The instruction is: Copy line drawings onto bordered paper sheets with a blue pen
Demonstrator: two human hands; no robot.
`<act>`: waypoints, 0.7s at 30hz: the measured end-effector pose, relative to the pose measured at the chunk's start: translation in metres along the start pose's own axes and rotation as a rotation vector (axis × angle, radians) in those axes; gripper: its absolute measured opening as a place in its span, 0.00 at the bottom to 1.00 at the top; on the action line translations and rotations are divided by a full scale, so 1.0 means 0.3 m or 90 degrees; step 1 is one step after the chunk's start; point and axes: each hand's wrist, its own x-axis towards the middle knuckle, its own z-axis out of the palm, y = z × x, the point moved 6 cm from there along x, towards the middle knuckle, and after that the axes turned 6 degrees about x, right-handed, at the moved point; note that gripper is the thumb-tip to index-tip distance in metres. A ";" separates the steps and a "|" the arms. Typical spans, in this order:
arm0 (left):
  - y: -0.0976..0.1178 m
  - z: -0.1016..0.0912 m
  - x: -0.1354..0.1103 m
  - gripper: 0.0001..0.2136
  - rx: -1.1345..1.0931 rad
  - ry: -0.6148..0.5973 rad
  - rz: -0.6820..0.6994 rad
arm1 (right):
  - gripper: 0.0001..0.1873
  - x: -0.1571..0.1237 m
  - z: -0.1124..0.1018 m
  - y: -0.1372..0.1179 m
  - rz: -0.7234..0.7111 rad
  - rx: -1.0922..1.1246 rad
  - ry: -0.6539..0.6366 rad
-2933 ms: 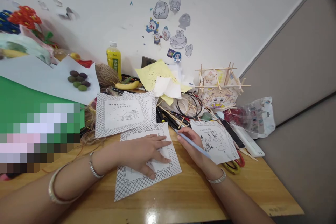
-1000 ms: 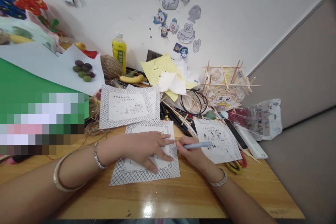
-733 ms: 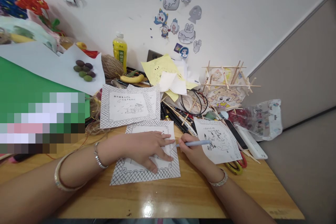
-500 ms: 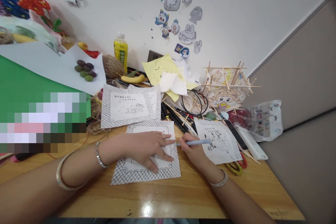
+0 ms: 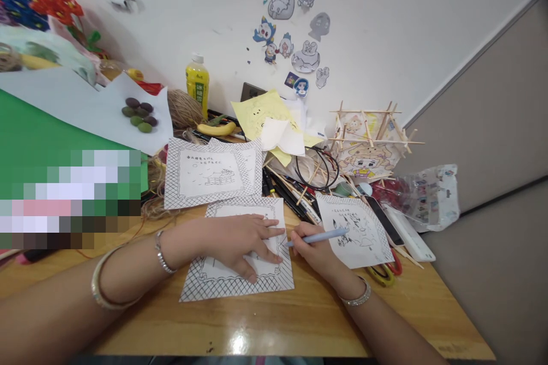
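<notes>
My left hand [image 5: 240,242] lies flat with fingers spread over a sheet of paper [image 5: 240,286], which has a crosshatched border and a wavy inner frame. Much of the drawing under the palm is hidden. Pinched in my right hand [image 5: 314,248] is a light blue pen [image 5: 323,235], its tip at the sheet's right border. Beyond my left hand sits another bordered drawing [image 5: 209,177] with a small building and handwriting. A third drawing [image 5: 359,234], partly behind my right hand, shows dark sketch marks.
A yellow-labelled bottle [image 5: 197,85], a twine ball [image 5: 184,109] and a banana [image 5: 217,128] stand or lie at the back. Pens [image 5: 289,194], a stick frame [image 5: 366,142], a dark phone [image 5: 385,219] and scissors [image 5: 382,275] crowd the right. Green card [image 5: 51,131] covers the left.
My right hand and the pen have shifted slightly down along the sheet's right border, and the pen tilts a little more. My left hand stays in place.
</notes>
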 end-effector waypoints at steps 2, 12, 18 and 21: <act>0.001 0.000 0.000 0.27 0.004 0.000 0.000 | 0.18 -0.002 0.005 -0.006 0.002 0.003 -0.025; 0.003 -0.006 -0.002 0.27 -0.006 0.031 0.009 | 0.19 -0.007 0.021 -0.024 -0.044 -0.020 -0.089; 0.001 -0.003 -0.003 0.26 -0.018 0.024 0.002 | 0.20 -0.005 0.016 -0.027 -0.050 -0.058 -0.055; -0.001 -0.001 -0.003 0.27 -0.022 0.025 -0.001 | 0.20 -0.002 0.002 -0.024 -0.032 -0.060 -0.016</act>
